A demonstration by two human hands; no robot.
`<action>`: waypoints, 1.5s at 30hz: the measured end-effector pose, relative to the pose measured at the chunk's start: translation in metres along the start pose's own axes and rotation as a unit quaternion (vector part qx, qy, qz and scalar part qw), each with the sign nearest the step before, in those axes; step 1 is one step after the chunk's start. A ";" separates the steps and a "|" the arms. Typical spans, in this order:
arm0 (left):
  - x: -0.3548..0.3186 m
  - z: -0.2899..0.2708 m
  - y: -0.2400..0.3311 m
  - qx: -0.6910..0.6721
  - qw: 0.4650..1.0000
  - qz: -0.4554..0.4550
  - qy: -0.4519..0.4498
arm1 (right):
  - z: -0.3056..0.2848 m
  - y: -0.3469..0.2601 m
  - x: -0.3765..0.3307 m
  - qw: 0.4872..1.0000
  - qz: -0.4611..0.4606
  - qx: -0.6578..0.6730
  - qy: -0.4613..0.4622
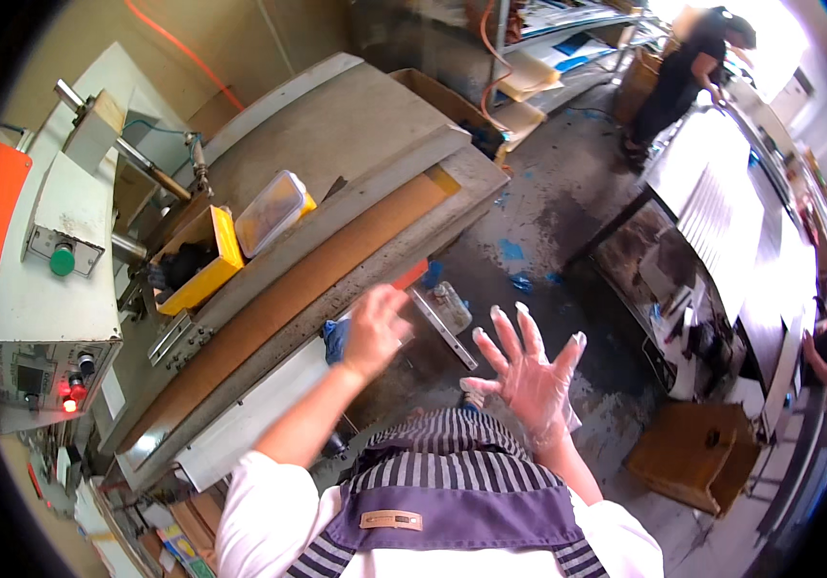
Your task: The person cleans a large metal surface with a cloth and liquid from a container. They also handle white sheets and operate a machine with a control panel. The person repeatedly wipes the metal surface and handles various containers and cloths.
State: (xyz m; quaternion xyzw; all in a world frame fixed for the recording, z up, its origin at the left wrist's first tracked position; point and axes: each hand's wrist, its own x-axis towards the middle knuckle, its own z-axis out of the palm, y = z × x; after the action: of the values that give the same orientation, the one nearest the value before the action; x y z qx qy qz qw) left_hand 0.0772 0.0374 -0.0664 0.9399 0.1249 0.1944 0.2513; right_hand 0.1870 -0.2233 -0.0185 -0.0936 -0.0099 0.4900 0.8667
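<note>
My right hand point(532, 383) is held up with its palm showing and fingers spread wide. A thin, see-through glove covers it, loose and whitish at the fingertips, and nothing is in it. My left hand point(375, 332) looks bare and is raised over the front edge of the machine table point(384, 241); motion smears its bent fingers. Close beyond it are a red-orange piece point(411, 275) and a metal bar point(447, 332). Just below the left hand, a bit of blue material point(335, 339) lies by a white panel point(259, 419).
On the machine stand a yellow box point(227, 252) with dark contents and a clear plastic tub point(274, 207). A control box point(52, 380) shows a lit red lamp. Right are a worktable point(712, 173) and a brown box point(693, 458). A person point(683, 82) leans over the worktable's far end.
</note>
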 end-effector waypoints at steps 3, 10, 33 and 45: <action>-0.047 -0.006 0.066 -0.426 0.889 -0.130 -0.109 | 0.018 0.022 -0.008 0.999 -0.027 -0.019 -0.016; -0.103 -0.023 0.088 -0.589 0.773 -0.236 -0.006 | 0.031 0.084 -0.021 0.999 -0.001 -0.015 -0.030; -0.132 -0.042 0.053 -0.645 0.679 -0.311 0.164 | 0.009 0.134 -0.060 0.981 0.177 -0.038 -0.066; -0.114 -0.009 0.044 -0.676 0.649 -0.331 0.114 | 0.034 0.136 -0.034 0.976 0.193 -0.099 -0.026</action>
State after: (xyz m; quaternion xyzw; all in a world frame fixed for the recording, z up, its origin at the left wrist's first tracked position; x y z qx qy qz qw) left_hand -0.0229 -0.0339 -0.0704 0.3765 0.2898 0.2345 0.8481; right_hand 0.0505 -0.1787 -0.0064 -0.1661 -0.0625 0.6466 0.7419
